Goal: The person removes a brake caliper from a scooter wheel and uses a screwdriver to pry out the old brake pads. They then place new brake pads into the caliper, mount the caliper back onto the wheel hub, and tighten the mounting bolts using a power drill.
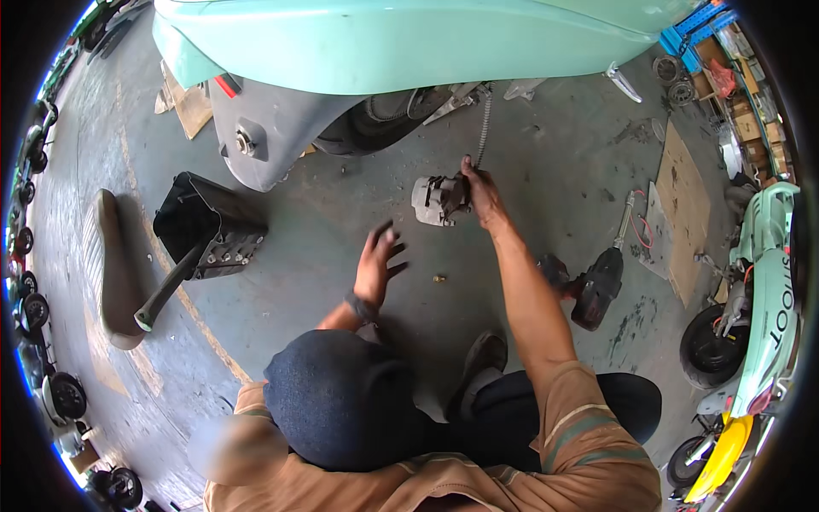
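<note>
My right hand (483, 193) is wrapped round a grey metal brake caliper (437, 201), holding it above the floor with the thumb up. A spring-wrapped hose (486, 128) runs down from the scooter toward that hand; whether it joins the caliper is hidden. To the caliper's lower left, my left hand (375, 264) is held out with its fingers apart and nothing in it. Between my arms, a small brass-coloured fitting (439, 278) lies on the floor. The mint-green scooter body (409, 43) spans the top, above a dark wheel (367, 128).
A black cordless impact wrench (599, 286) lies right of my forearm, near cardboard (682, 213). At left stand a dark plastic box (235, 224) and a long scooter seat (107, 264). A grey panel (247, 128) hangs low by the scooter. Another mint scooter (768, 299) stands far right.
</note>
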Demonstrator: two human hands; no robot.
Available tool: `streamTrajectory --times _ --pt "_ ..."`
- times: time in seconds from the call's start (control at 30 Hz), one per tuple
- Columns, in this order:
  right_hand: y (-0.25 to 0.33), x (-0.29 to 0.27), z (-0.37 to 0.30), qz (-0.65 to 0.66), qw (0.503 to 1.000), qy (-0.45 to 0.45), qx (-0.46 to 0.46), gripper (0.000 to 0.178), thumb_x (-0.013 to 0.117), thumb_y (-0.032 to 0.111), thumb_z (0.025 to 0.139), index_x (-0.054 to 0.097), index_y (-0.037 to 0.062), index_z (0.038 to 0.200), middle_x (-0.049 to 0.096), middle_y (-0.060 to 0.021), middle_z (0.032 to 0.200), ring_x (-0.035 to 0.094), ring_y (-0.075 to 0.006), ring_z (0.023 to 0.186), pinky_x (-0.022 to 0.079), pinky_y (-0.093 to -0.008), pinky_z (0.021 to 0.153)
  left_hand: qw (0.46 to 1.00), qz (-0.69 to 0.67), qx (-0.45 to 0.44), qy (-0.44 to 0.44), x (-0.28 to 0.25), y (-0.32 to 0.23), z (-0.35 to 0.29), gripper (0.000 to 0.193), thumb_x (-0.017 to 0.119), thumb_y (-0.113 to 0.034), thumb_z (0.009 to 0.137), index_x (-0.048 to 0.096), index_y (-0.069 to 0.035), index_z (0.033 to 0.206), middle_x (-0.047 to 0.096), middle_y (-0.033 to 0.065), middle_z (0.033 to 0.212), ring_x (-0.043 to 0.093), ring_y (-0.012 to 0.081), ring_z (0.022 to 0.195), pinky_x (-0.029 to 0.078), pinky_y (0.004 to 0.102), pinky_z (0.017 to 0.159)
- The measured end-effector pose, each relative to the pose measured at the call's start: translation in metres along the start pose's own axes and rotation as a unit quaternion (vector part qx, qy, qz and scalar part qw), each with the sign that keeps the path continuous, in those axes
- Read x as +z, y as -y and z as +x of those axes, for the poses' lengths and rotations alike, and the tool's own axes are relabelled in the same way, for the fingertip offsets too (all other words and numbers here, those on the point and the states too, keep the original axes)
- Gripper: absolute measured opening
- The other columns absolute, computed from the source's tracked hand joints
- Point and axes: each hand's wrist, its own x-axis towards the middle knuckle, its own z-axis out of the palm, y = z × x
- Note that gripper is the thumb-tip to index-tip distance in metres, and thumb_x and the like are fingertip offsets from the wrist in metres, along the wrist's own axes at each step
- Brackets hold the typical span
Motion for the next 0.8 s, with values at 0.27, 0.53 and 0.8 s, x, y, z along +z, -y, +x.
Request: streamTrajectory --times 0.27,0.53,0.8 --pt "0.002 0.041 0.005 0.223 0.972 0.074 0.000 0.075 0.037 0.072 0.096 0.067 0.0027 0.099 0.068 -0.0061 0.087 0.063 -0.0142 0.076 0.050 -0.0301 0.068 0.929 -0.200 -0.111 0.290 0.033 -0.125 0.041 0.058 0.055 -0.041 0.092 0.046 -0.011 0.141 0.056 0.0126 0.136 0.061 0.0274 0.117 0.051 0.0479 0.095" --pt "0.019 0.033 -0.011 0.199 0.974 0.074 -0.082 0.074 0.042 0.071 0.094 0.068 0.0021 0.101 0.069 -0.0065 0.090 0.065 -0.0156 0.078 0.052 -0.0306 0.069 0.955 -0.172 -0.026 0.240 0.036 -0.081 0.048 0.060 0.062 -0.026 0.087 0.044 -0.009 0.141 0.060 0.0114 0.128 0.062 0.0271 0.113 0.051 0.0484 0.097" --pt "0.012 0.032 0.018 -0.053 0.989 -0.128 -0.043 0.065 0.052 0.059 0.098 0.066 -0.0041 0.108 0.067 -0.0105 0.104 0.057 -0.0191 0.097 0.045 -0.0365 0.090 0.980 -0.153 -0.061 0.113 0.014 -0.046 0.079 0.052 0.048 -0.020 0.097 0.042 -0.015 0.149 0.060 0.0098 0.132 0.059 0.0256 0.116 0.050 0.0453 0.097"
